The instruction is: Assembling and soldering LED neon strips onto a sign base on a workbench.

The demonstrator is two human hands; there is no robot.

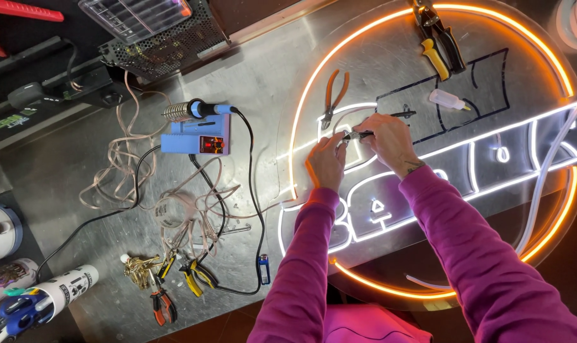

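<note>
A round clear panel (390, 57) lies on the metal bench, ringed by a glowing orange strip (301, 114) with white lit letters (491, 152) inside. My left hand (326, 162) rests on the panel's left part and pinches a bit of white strip. My right hand (390, 140) is closed around a thin dark tool (359, 134) whose tip meets the left fingers. Both sleeves are magenta. What sits between the fingertips is too small to make out.
Orange-handled pliers (334, 95), a black and yellow hand tool (437, 41) and a small glue bottle (447, 100) lie on the panel. A blue soldering station (196, 141), loose wire (136, 171), several pliers (174, 279) and a lighter (264, 269) lie to the left.
</note>
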